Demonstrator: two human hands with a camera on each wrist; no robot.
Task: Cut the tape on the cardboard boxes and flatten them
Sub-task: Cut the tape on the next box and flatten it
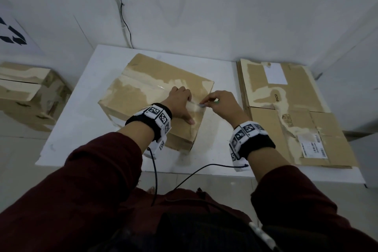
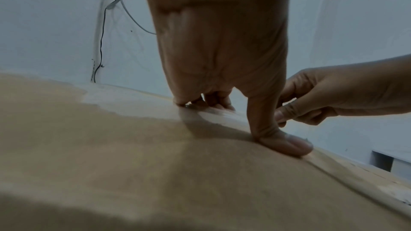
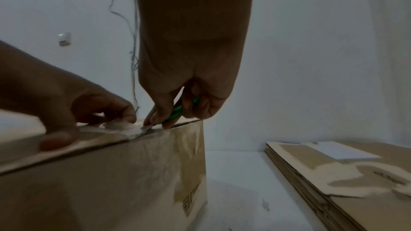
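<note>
Right fingers point(image 3: 155, 117): pinched around a green cutter point(image 3: 176, 111), its pale blade tip at the tape point(image 3: 124, 127) on the top seam of the cardboard box point(image 1: 155, 96), near the box's right edge.
Left fingers point(image 2: 219, 102): spread and pressed flat on the box top just beside the blade, grasping nothing; the thumb point(image 2: 286, 142) lies along the seam.
Right hand point(image 1: 223, 104): arched above the box edge, knuckles up.
Left hand point(image 1: 180, 100): palm down over the tape strip.
Right wrist view only: the green handle and the crumpled, lifted tape under the blade; from the head view the cutter is a small grey-green speck.
Left wrist view only: the thumb's contact with the seam; the cutter is hidden behind the thumb there.
Box position: upright at the middle of the white tabletop point(image 1: 86, 120).
Beside it: a flattened stack point(image 1: 290, 112) to the right, well apart from the box.
Hard to tell: whether the tape is already slit, probably partly.
Off the tabletop: another box point(image 1: 28, 94) at the left.
</note>
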